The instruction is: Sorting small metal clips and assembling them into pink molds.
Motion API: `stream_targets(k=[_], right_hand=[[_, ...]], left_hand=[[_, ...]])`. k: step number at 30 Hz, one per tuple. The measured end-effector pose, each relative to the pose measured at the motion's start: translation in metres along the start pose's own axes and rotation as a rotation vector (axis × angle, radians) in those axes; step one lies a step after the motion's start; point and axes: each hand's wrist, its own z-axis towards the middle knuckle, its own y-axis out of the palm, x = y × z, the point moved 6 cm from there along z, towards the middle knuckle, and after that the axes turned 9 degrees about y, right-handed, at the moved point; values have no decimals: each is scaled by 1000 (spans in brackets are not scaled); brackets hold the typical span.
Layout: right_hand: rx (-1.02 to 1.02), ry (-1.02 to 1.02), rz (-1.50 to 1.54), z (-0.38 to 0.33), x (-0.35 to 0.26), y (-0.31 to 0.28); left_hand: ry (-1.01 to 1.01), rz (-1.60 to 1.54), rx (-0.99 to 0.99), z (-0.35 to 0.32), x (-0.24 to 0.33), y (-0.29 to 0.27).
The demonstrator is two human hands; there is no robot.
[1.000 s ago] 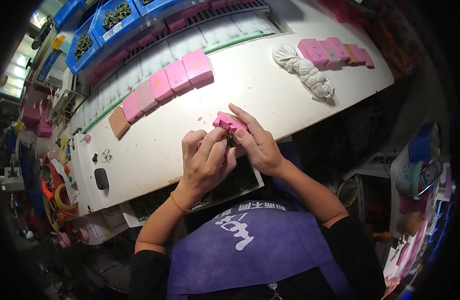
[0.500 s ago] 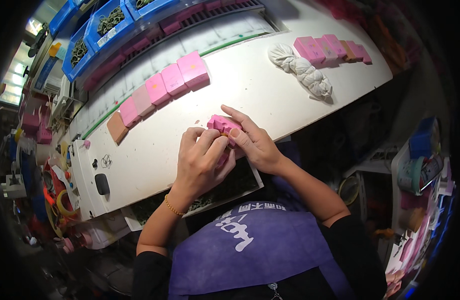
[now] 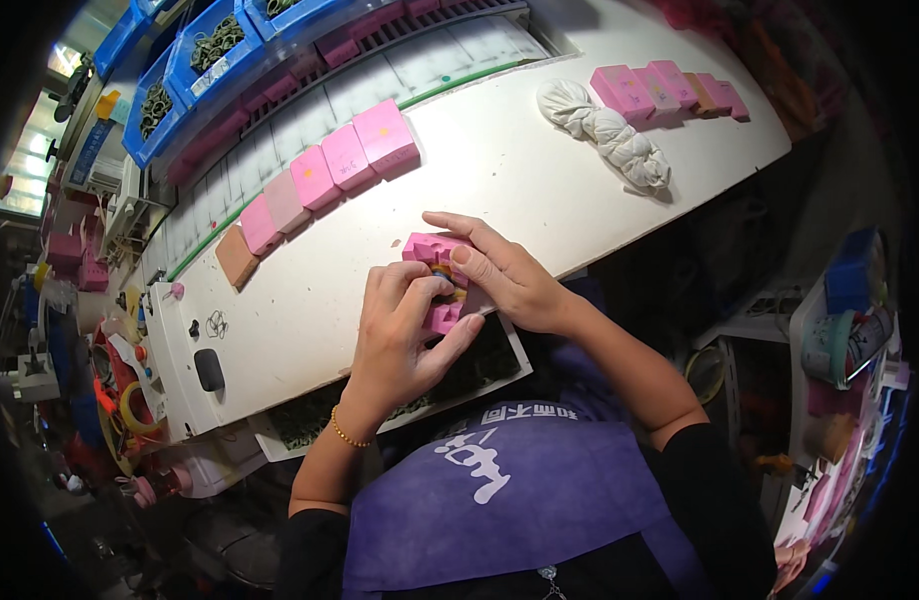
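Near the front edge of the white table, both my hands are around a pink rubber mold (image 3: 427, 246) with notched, toothed faces. It is spread apart, and small yellow and bluish bits show in its middle. My left hand (image 3: 392, 315) has bent fingers on the mold's inner side, with the thumb below. From the right, my right hand (image 3: 510, 275) grips its far part, thumb pressed on top and index finger stretched along the far edge. The palm side of the mold is hidden by my fingers.
A row of pink and tan blocks (image 3: 347, 160) lies along the far left. Further right are a twisted white cloth (image 3: 610, 132) and more pink blocks (image 3: 622, 92). Blue bins (image 3: 215, 45) stand at the back. Below the table edge is an open drawer (image 3: 510, 372) with dark green pieces.
The mold has been opened wider, so more of its notched inside shows. My left thumb has moved away from the other fingers, down along the mold.
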Motion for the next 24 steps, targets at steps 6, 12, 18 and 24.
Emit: stream_targets(k=[6, 12, 18, 24], right_hand=[[-92, 68, 9, 1, 5, 0], [-48, 133, 164, 5, 5, 0], [-40, 191, 217, 5, 6, 0], [-35, 178, 170, 4, 11, 3]], left_hand=[[-252, -415, 94, -7, -21, -9], [-234, -323, -51, -3, -19, -18], [-88, -192, -88, 3, -18, -21], [80, -53, -71, 7, -21, -25]])
